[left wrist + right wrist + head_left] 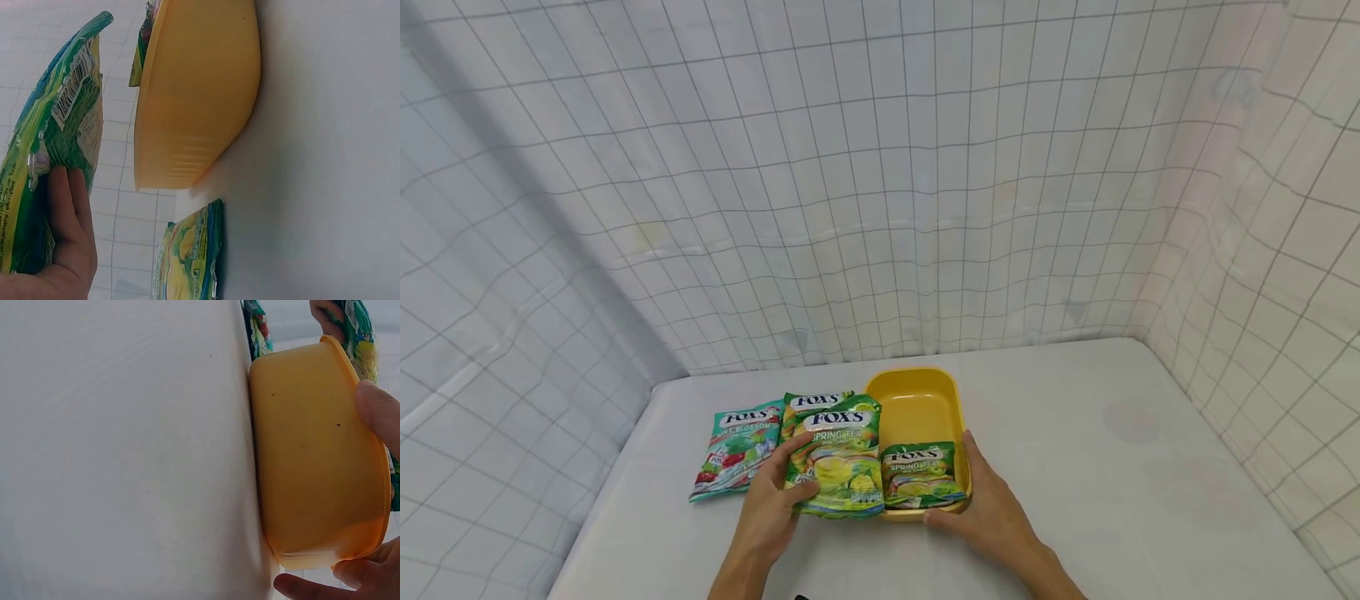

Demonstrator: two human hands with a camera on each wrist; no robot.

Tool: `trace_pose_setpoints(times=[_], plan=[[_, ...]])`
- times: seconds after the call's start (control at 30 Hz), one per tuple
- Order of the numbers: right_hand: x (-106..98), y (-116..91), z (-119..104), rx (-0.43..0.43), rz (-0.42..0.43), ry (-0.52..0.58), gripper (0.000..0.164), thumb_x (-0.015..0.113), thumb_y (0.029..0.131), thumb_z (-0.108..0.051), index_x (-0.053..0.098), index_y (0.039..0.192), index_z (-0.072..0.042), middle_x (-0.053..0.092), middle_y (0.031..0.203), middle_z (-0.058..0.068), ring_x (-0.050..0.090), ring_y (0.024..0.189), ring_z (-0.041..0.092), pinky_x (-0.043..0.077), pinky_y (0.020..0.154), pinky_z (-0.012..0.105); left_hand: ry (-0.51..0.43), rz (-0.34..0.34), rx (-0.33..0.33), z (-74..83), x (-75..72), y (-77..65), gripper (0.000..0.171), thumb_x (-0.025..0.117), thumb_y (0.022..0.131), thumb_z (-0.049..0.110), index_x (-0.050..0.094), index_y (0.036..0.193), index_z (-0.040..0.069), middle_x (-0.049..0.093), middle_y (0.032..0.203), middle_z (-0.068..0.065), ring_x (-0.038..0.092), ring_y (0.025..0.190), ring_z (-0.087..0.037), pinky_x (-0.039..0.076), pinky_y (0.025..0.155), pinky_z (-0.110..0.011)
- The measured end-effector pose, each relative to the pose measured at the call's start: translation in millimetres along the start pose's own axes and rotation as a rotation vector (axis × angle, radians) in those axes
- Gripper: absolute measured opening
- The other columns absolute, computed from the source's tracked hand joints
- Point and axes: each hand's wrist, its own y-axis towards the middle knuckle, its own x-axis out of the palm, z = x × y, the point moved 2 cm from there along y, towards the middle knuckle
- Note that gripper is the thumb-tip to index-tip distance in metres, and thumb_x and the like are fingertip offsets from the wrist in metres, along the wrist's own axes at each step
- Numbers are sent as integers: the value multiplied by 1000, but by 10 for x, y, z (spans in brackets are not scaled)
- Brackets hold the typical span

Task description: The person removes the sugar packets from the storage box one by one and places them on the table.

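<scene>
My left hand (pixel 773 498) grips a green Fox's Spring Tea candy bag (pixel 842 458) by its left side, thumb on the printed front. In the left wrist view, fingers press against the back of this candy bag (pixel 75 112), which is raised beside the container. The yellow plastic container (pixel 913 408) stands on the table, and another Spring Tea bag (pixel 921 479) lies in its near part. At the container's near right corner, my right hand (pixel 992 517) holds the rim and wall. The right wrist view shows the thumb on the rim of the yellow container (pixel 319 456).
Another green Fox's bag (pixel 816 402) lies left of the container, partly hidden behind the held one. Further left is a teal Fox's bag (pixel 741 450) on the white table (pixel 1075 467). Grid-patterned white sheeting (pixel 887 208) encloses the back and sides.
</scene>
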Motion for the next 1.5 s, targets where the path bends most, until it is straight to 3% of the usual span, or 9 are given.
trace_pose_setpoints(times=[0.37,0.93,1.2,1.27,1.37,1.43,1.5], plan=[[-2,-8,8,-21,10,5,136,84,64,-71,15,165,-12,28,165,10,42,141,35,39,110,56,13,53,-28,-61,-238,-134,75,53,86,-26,36,154,3,20,162,-6,46,129,-21,53,94,-30],[0,-3,-1,-15,2,17,137,84,65,-71,13,165,-12,26,166,10,38,144,35,35,113,57,59,130,-141,-221,-513,-260,78,51,88,-23,33,157,9,18,165,-7,38,137,-26,52,98,-31],[-2,-3,4,-13,4,19,136,85,64,-70,13,165,-13,27,165,10,39,143,35,36,112,57,166,173,-161,-352,-642,-312,78,62,87,-19,34,157,4,13,168,-15,45,128,-19,55,87,-28],[-2,-3,5,-8,2,19,136,85,64,-70,13,165,-13,27,165,10,39,143,36,36,112,57,200,189,-163,-376,-665,-320,78,65,86,-17,36,156,4,16,167,-16,49,122,-15,55,75,-26],[-1,-3,6,0,-5,15,137,85,64,-70,13,165,-13,27,165,10,39,143,36,36,112,57,237,195,-168,-419,-690,-334,78,67,86,-15,36,155,3,22,165,-20,55,115,-14,55,70,-28],[-2,-3,4,1,-5,14,137,85,64,-70,13,165,-13,27,165,10,39,143,36,36,112,57,246,192,-174,-452,-696,-334,78,68,86,-14,37,155,3,27,161,-22,59,112,-16,57,71,-31],[-5,-3,0,-3,-3,14,137,85,64,-70,13,165,-12,27,165,10,39,143,36,36,112,57,243,180,-171,-479,-697,-328,78,68,86,-14,36,155,2,30,159,-24,61,113,-20,58,82,-34]])
